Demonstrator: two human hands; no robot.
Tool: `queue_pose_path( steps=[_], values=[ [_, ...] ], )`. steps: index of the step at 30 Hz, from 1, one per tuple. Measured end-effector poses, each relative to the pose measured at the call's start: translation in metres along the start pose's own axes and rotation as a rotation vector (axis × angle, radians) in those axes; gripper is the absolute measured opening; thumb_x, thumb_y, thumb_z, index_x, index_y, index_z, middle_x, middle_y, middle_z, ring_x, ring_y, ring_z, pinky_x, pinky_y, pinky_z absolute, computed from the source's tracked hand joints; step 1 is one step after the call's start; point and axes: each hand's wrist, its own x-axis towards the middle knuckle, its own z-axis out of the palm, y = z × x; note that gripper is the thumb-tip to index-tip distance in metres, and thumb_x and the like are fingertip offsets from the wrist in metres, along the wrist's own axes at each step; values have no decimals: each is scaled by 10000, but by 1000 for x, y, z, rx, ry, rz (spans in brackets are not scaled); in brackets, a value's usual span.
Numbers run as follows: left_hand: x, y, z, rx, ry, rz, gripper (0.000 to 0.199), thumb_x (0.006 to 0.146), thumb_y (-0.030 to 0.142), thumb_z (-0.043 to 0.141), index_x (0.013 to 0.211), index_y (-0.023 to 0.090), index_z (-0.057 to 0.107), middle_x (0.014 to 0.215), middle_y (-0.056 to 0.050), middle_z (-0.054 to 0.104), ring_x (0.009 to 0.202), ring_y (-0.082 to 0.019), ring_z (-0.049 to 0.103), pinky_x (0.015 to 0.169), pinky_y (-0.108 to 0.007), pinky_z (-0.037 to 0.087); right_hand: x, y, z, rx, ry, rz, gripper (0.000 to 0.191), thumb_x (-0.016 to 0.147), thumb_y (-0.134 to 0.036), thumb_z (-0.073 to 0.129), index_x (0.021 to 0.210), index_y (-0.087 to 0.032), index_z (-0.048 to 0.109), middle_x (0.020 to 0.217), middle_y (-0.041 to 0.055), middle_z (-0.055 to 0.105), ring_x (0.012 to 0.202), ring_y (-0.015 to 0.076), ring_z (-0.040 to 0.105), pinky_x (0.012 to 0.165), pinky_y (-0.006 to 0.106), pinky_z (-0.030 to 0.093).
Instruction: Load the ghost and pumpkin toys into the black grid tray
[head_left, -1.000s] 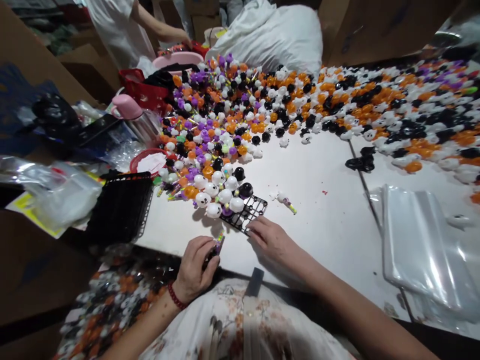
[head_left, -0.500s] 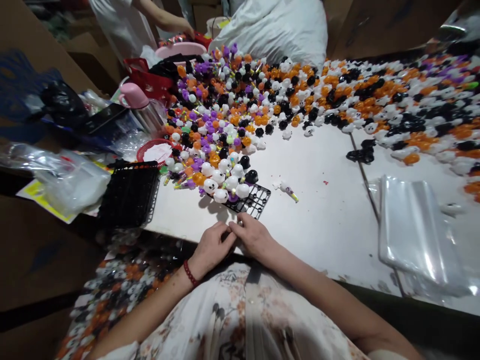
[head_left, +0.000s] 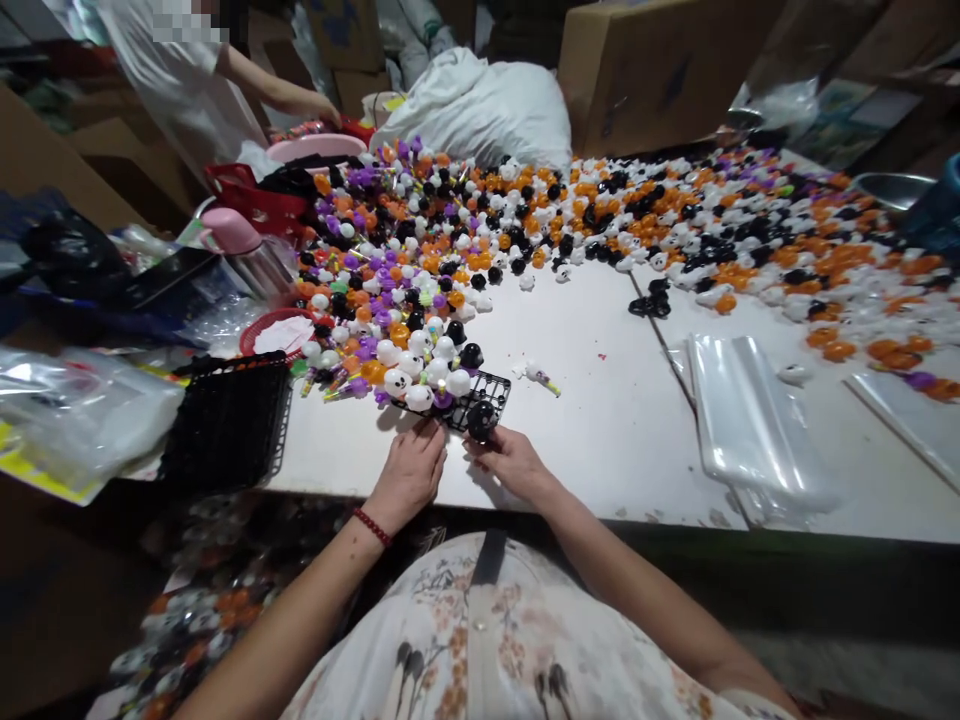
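A black plastic grid rack lies near the front edge of the white table. Several toys with round white heads, some with skull faces, stand in its left part, with black and purple ones among them. My left hand is closed at the rack's near edge, its fingertips partly hidden there. Between the fingers of my right hand is a black round-headed toy, held over the rack's near right corner. One white toy with a yellow-green tube lies right of the rack.
A large heap of orange, white, black and purple toys spreads across the back. Stacked black racks, a red basket and a pink-lidded flask stand left. Clear plastic bags lie right. Another person's arm reaches into a pink basin.
My hands were together in front of the rack. Now they are apart and farther forward, the left at the rack's edge, the right with a black toy showing. The view has shifted.
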Motion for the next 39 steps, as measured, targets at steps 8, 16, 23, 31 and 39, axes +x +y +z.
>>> queue_pose_path(
  steps=[8,16,23,31,39],
  values=[
    [3,9,5,-23,48,-7,378,983,211,436,1338,127,533,1360,-168,549,1241,-320,482,959,-495,427,8,-1,6,-72,129,-64,346,769,-439,661,943,-141,629,804,40,675,679,160,604,633,278,498],
    [5,11,5,-103,65,48,380,963,160,428,1332,121,511,1311,-174,531,1256,-295,458,1030,-495,461,36,11,9,-294,222,-201,301,794,-384,639,961,-134,656,931,103,698,822,209,620,775,344,494],
    [7,12,2,-158,68,65,338,947,130,424,1264,90,532,1233,-189,542,1239,-295,456,1079,-506,455,46,5,18,-470,226,-232,263,823,-354,578,933,-124,640,893,107,692,774,214,606,733,323,484],
    [12,16,-2,-211,76,68,279,950,139,431,1191,125,571,1140,-151,560,1163,-277,485,1056,-509,467,52,7,17,-643,160,-322,265,888,-280,520,1064,-130,650,978,136,688,874,243,630,785,333,496],
    [13,19,-1,-217,109,42,239,949,134,437,1147,118,569,1138,-148,543,1141,-278,467,1053,-501,467,54,5,17,-628,153,-277,242,874,-269,557,1021,-129,688,922,121,695,810,223,622,748,321,488]
  ],
)
